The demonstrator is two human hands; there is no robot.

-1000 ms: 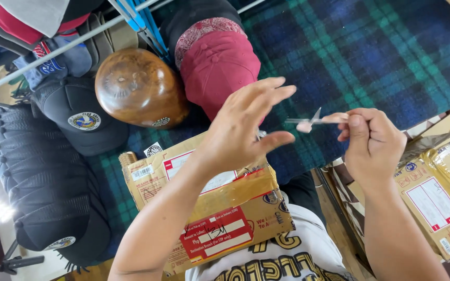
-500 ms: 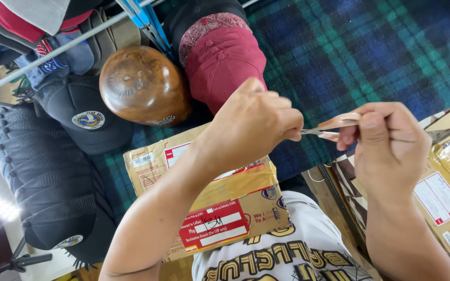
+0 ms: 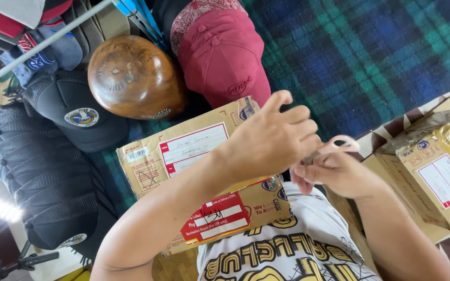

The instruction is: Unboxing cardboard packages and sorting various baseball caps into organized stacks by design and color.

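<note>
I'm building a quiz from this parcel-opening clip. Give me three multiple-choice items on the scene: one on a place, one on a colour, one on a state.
1. Where does the brown cardboard parcel lie?
A. Under the person's forearm, on the lap
B. On top of the wooden bowl
C. Inside a black bag

2. What colour is the cap just beyond the parcel?
A. Yellow
B. Dark red
C. White

3. How do the left hand and right hand stand?
A. Far apart, both flat on the cloth
B. Close together, meeting at the pale-handled scissors
C. Both out of view

Key: 1 A, the parcel sits below the forearm, against the shirt. 2 B, the cap is maroon. 3 B, the fingers of both hands meet around the scissors.
</note>
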